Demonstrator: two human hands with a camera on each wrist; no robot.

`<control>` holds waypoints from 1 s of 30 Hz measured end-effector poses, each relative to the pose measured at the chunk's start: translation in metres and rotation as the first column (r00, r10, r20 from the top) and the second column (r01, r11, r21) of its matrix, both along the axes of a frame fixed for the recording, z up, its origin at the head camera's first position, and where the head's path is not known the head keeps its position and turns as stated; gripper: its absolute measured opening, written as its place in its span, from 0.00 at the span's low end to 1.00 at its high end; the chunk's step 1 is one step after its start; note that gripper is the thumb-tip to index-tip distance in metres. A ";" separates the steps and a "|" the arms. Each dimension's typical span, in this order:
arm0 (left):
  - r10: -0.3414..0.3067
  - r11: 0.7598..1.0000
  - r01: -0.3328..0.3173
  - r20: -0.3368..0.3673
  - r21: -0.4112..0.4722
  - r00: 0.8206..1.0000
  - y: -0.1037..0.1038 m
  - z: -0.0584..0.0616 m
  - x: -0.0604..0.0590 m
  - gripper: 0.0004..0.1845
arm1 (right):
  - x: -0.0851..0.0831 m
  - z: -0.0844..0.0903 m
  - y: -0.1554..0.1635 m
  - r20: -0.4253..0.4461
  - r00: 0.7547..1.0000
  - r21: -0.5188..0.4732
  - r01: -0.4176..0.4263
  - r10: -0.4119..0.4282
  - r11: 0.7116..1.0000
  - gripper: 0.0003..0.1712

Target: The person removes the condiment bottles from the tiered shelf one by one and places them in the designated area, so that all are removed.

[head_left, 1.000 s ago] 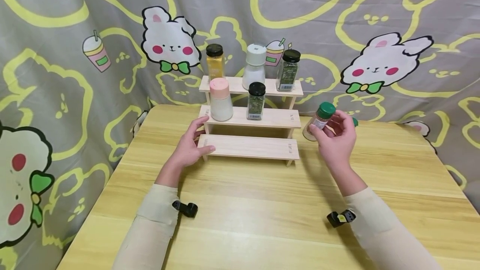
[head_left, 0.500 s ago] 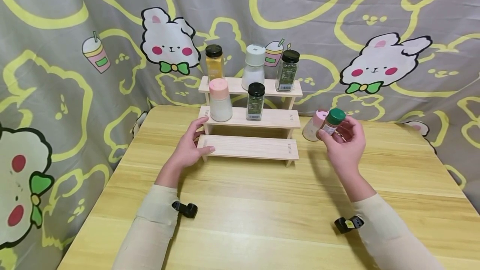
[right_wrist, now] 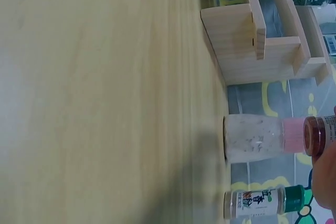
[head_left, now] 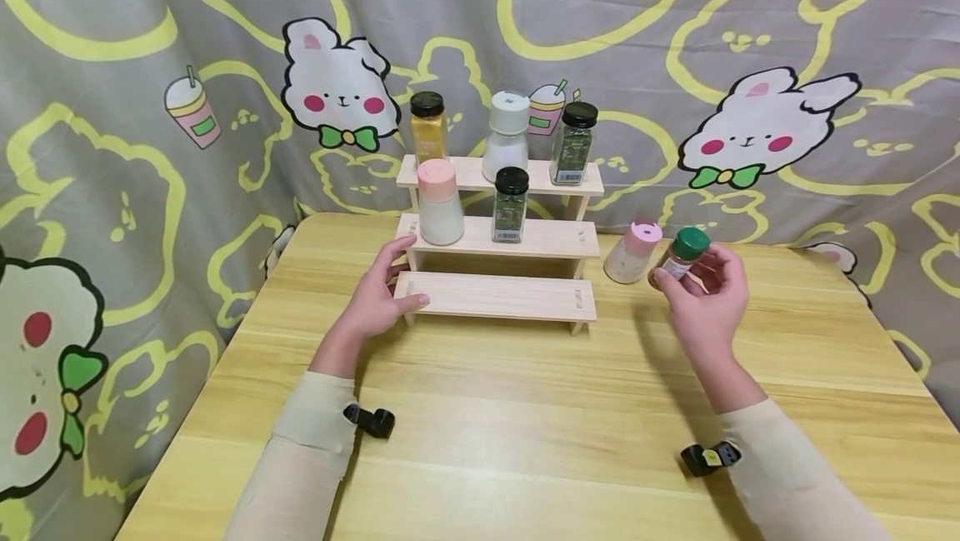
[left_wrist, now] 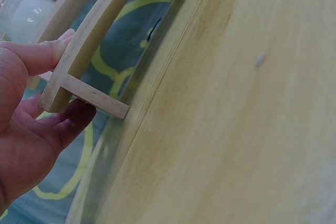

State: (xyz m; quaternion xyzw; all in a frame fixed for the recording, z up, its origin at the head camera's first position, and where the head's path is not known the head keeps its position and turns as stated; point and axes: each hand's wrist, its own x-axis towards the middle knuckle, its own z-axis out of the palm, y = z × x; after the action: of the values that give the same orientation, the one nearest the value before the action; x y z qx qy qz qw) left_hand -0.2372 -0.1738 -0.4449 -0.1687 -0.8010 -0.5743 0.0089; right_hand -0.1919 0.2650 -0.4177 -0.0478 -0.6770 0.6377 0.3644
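My left hand [head_left: 378,295] grips the left end of a three-tier wooden rack [head_left: 495,295], thumb over the lowest shelf and fingers beneath, as the left wrist view shows. My right hand [head_left: 708,299] holds a small green-capped spice jar [head_left: 677,266] with reddish-brown contents, tilted and raised off the table. Just left of it stands a pink-capped shaker [head_left: 630,256]. In the right wrist view, another green-capped jar [right_wrist: 257,203] with a white label stands beside that shaker; the right hand hides it in the head view.
The middle shelf bears a pink-capped shaker [head_left: 441,206] and a black-capped herb jar [head_left: 511,207]. Up top are a yellow spice jar [head_left: 428,137], a white-capped shaker [head_left: 507,141] and another herb jar [head_left: 574,145]. A patterned curtain [head_left: 630,49] hangs behind the wooden table [head_left: 480,441].
My right hand has carried the green-capped jar rightward and slightly toward me, uncovering the pink-capped shaker on the table. The left hand and the rack stay in place.
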 end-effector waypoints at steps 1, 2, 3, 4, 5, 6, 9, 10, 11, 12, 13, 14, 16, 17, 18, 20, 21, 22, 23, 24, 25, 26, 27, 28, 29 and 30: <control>0.003 1.000 -0.003 0.002 -0.001 1.000 0.000 0.000 0.000 0.50 | 0.000 -0.001 0.001 0.004 1.000 -0.001 0.002 -0.002 1.000 0.34; 0.003 1.000 -0.003 0.002 -0.001 1.000 0.000 0.000 0.000 0.50 | 0.001 -0.002 0.003 0.006 1.000 -0.010 0.004 -0.003 1.000 0.34; 0.004 1.000 -0.004 0.002 -0.003 1.000 0.000 0.000 0.000 0.50 | 0.001 -0.003 0.004 0.011 1.000 -0.014 0.006 -0.006 1.000 0.35; 0.003 1.000 -0.003 0.000 -0.002 1.000 0.000 0.000 0.000 0.49 | 0.002 -0.004 0.005 0.015 1.000 -0.019 0.009 -0.009 1.000 0.35; -0.001 1.000 0.001 -0.002 -0.001 1.000 0.001 0.000 -0.001 0.49 | 0.002 -0.005 0.006 0.021 1.000 -0.023 0.013 -0.012 1.000 0.35; -0.001 1.000 0.001 -0.001 0.000 1.000 0.001 0.000 -0.001 0.49 | 0.002 -0.006 0.008 0.024 1.000 -0.032 0.014 -0.014 0.999 0.36; -0.007 1.000 0.007 -0.002 0.004 1.000 0.001 0.000 -0.001 0.49 | 0.003 -0.009 0.011 0.033 0.999 -0.037 0.031 -0.029 0.999 0.36; -0.008 1.000 0.008 -0.002 0.005 1.000 0.001 0.000 -0.001 0.49 | 0.003 -0.010 0.012 0.037 0.999 -0.035 0.038 -0.037 0.999 0.36; -0.010 1.000 0.010 -0.001 0.007 1.000 0.001 0.000 -0.001 0.49 | 0.003 -0.011 0.013 0.037 0.998 -0.035 0.044 -0.043 0.998 0.36; -0.011 1.000 0.011 0.000 0.010 1.000 0.001 0.000 -0.001 0.49 | 0.003 -0.011 0.015 0.036 0.998 -0.034 0.049 -0.048 0.998 0.36; -0.010 1.000 0.010 0.005 0.009 1.000 0.001 0.001 0.000 0.49 | 0.004 -0.012 0.016 0.035 0.998 -0.034 0.055 -0.054 0.998 0.36; -0.010 1.000 0.010 0.009 0.007 1.000 0.002 0.006 0.002 0.49 | 0.004 -0.012 0.016 0.034 0.998 -0.036 0.059 -0.058 0.998 0.36; -0.017 1.000 0.017 0.012 0.005 1.000 0.004 0.015 0.008 0.48 | 0.005 -0.013 0.018 0.026 0.998 -0.045 0.064 -0.063 0.997 0.35; -0.020 1.000 0.020 0.014 0.005 1.000 0.005 0.020 0.011 0.47 | 0.005 -0.014 0.019 0.021 0.998 -0.052 0.063 -0.062 0.997 0.35; -0.022 1.000 0.021 0.016 0.002 1.000 0.007 0.025 0.014 0.47 | 0.005 -0.014 0.020 0.019 0.998 -0.053 0.064 -0.063 0.997 0.35; -0.025 1.000 0.025 0.017 -0.001 1.000 0.008 0.034 0.020 0.46 | 0.005 -0.016 0.022 0.017 0.998 -0.058 0.066 -0.065 0.996 0.35; -0.025 1.000 0.025 0.018 0.000 1.000 0.008 0.034 0.020 0.46 | 0.005 -0.017 0.024 0.017 0.998 -0.061 0.067 -0.066 0.996 0.35; -0.024 1.000 0.024 0.017 0.001 1.000 0.008 0.035 0.021 0.46 | 0.004 -0.018 0.025 0.018 0.998 -0.063 0.067 -0.066 0.996 0.35; -0.022 1.000 0.022 0.019 -0.001 1.000 0.009 0.035 0.021 0.46 | 0.005 -0.018 0.027 0.023 0.997 -0.065 0.070 -0.068 0.995 0.35; -0.020 1.000 0.020 0.020 -0.003 1.000 0.009 0.035 0.021 0.46 | 0.005 -0.018 0.028 0.028 0.997 -0.063 0.076 -0.074 0.995 0.35; -0.019 1.000 0.019 0.021 -0.004 1.000 0.009 0.035 0.021 0.46 | 0.005 -0.019 0.029 0.031 0.996 -0.065 0.080 -0.078 0.995 0.35; -0.018 1.000 0.018 0.020 -0.005 1.000 0.009 0.035 0.021 0.46 | 0.005 -0.019 0.030 0.030 0.996 -0.073 0.080 -0.078 0.994 0.35; -0.018 1.000 0.018 0.019 -0.006 1.000 0.009 0.035 0.021 0.46 | 0.005 -0.019 0.032 0.035 0.996 -0.072 0.086 -0.084 0.994 0.35; -0.018 1.000 0.018 0.019 -0.005 1.000 0.009 0.035 0.021 0.46 | 0.005 -0.020 0.033 0.037 0.996 -0.075 0.089 -0.086 0.993 0.35; -0.018 1.000 0.018 0.019 -0.005 1.000 0.009 0.035 0.021 0.46 | 0.005 -0.020 0.034 0.039 0.995 -0.083 0.090 -0.087 0.993 0.35; -0.019 1.000 0.019 0.018 -0.003 1.000 0.009 0.035 0.021 0.46 | 0.005 -0.020 0.036 0.039 0.995 -0.089 0.091 -0.088 0.992 0.35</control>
State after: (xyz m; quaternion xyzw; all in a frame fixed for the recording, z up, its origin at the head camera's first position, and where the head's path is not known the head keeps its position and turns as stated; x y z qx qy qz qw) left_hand -0.2162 -0.1647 -0.4095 -0.1711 -0.8005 -0.5744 -0.0042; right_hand -0.1873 0.3008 -0.4379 -0.1056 -0.6509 0.6498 0.3782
